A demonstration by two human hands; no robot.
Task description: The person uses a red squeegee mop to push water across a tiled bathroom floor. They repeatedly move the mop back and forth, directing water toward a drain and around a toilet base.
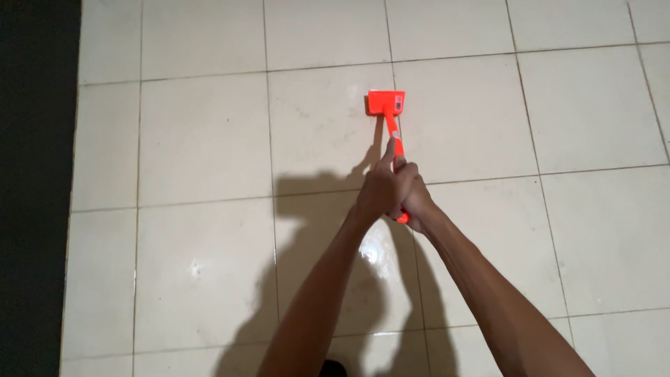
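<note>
A bright orange scraper (386, 103) with a flat square head and a slim handle points away from me, its head resting on the pale tiled floor (209, 139). Both of my hands are wrapped around the near end of the handle. My left hand (380, 188) sits on top, its index finger stretched along the handle toward the head. My right hand (417, 201) grips just beside and beneath it, with the handle's orange end peeking out below. My arms reach out from the bottom of the view.
Shiny cream floor tiles with grey grout lines fill the view, with a bright reflection (370, 251) under my arms. My arms cast a dark shadow (307, 209) to the left. A black unlit strip (35, 188) runs along the left edge.
</note>
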